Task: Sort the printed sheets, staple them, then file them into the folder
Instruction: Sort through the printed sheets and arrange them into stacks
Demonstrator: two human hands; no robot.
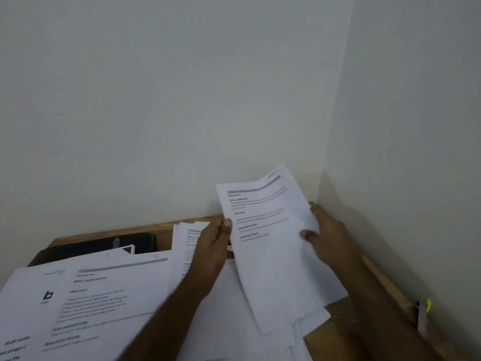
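Both hands lift a small bundle of white printed paper sheets above the brown wooden worktop. The right hand grips one edge, the left hand pinches the other, probably to sort them.

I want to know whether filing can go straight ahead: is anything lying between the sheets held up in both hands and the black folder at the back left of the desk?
Yes. Printed sheets spread on the desk overlap the black folder's near edge, and the left hand sits between it and the held sheets.
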